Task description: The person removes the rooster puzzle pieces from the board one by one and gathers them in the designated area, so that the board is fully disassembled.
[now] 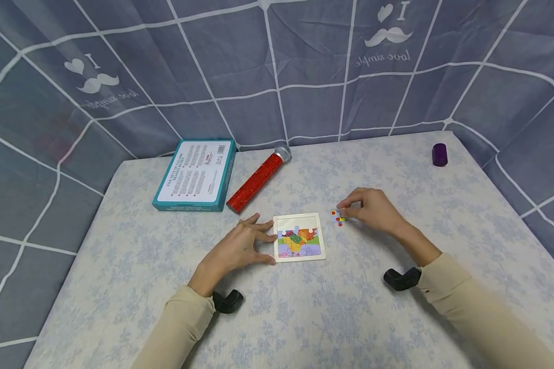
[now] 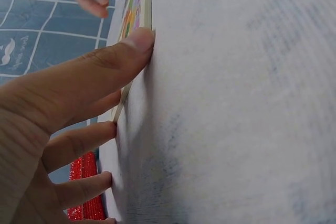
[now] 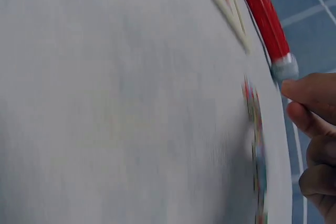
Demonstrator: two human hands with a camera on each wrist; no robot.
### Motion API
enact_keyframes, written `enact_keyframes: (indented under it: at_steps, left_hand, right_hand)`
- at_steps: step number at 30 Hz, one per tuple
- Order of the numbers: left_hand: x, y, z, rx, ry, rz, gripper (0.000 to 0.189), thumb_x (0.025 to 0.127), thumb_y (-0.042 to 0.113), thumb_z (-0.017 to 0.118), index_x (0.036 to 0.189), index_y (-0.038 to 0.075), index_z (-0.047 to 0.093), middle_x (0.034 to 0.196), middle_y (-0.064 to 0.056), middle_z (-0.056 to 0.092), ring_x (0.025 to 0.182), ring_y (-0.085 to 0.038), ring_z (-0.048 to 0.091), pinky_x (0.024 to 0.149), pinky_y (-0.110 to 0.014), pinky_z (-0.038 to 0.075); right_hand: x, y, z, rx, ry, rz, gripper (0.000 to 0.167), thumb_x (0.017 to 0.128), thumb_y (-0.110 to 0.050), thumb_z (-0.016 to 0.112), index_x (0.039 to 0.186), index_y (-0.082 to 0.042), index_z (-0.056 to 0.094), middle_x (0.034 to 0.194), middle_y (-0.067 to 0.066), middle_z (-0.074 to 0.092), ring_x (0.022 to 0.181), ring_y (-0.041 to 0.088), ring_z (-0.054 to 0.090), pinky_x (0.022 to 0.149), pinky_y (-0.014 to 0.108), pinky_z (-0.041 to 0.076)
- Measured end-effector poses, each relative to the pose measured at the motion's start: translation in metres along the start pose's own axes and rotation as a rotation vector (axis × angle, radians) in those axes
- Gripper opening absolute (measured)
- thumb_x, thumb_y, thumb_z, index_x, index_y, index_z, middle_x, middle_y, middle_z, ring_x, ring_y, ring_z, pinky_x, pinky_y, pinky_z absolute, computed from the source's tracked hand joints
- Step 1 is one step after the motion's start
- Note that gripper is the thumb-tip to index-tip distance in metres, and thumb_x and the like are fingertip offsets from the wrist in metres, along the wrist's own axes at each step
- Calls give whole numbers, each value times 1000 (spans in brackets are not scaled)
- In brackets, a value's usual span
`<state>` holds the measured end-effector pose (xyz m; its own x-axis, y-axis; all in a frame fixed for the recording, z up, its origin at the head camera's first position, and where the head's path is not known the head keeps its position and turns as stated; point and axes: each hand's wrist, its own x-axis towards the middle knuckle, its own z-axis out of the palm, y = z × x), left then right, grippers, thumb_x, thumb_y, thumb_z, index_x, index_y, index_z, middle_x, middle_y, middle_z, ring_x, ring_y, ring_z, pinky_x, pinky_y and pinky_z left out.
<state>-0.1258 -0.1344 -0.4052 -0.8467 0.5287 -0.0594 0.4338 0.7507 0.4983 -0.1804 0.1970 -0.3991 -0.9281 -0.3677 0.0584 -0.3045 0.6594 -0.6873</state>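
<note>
Your left hand (image 1: pixel 240 243), fingers apart, touches the puzzle frame (image 1: pixel 322 238); your right hand (image 1: pixel 373 209) is near loose pieces (image 1: pixel 339 220) (blurred at right wrist, can't tell if pinched).

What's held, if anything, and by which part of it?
The left hand touches the puzzle board along its left edge, thumb near the closer corner: steadied, not clearly gripped. Right hand, by loose pieces: can't tell whether it holds one.

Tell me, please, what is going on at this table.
Someone is working on a chicken jigsaw. Their left hand touches the left side of its white frame; the upper part lacks pieces. Their right hand is at the loose pieces just right of the frame; whether it pinches one is unclear.
</note>
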Motion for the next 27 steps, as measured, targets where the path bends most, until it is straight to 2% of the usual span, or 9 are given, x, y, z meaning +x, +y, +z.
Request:
enact_keyframes:
  at_steps: [5,10,17,25,27]
  left_hand:
    - [0,-1,0,10,3,9,59,68,32,90,120,10,71,143,-10,52,142,-44,29,109,-68,21]
    - [0,-2,0,6,-5,12,58,70,32,89,120,10,71,143,-11,52,142,-45,29,109,-68,22]
    - [0,-2,0,5,-3,16,56,70,32,89,119,10,72,142,-11,52,141,-45,29,109,-68,22]
    - [1,-2,0,11,-8,1,56,70,32,89,119,11,72,143,-10,52,142,-44,29,110,-67,22]
    - [1,-2,-2,17,-10,-6,55,70,32,89,119,12,72,143,-9,52,141,-43,30,110,-64,25]
  right_hand:
    - [6,-37,32,37,-82,-108,16,87,-11,74,102,-8,78,93,-2,69,74,16,55,65,30,44]
    - [14,-58,57,11,-149,-111,20,86,-16,75,105,-11,78,93,-6,68,83,11,57,73,31,45]
    - [15,-68,75,-17,-179,-93,24,83,-18,79,107,-12,78,94,-7,66,79,9,56,68,29,46]
    - [16,-71,80,-83,-157,-82,18,81,-18,81,100,-16,80,91,-10,66,76,8,55,66,28,44]
    - [16,-72,81,-81,-155,-83,17,81,-18,80,99,-16,81,91,-10,66,75,8,54,66,28,44]
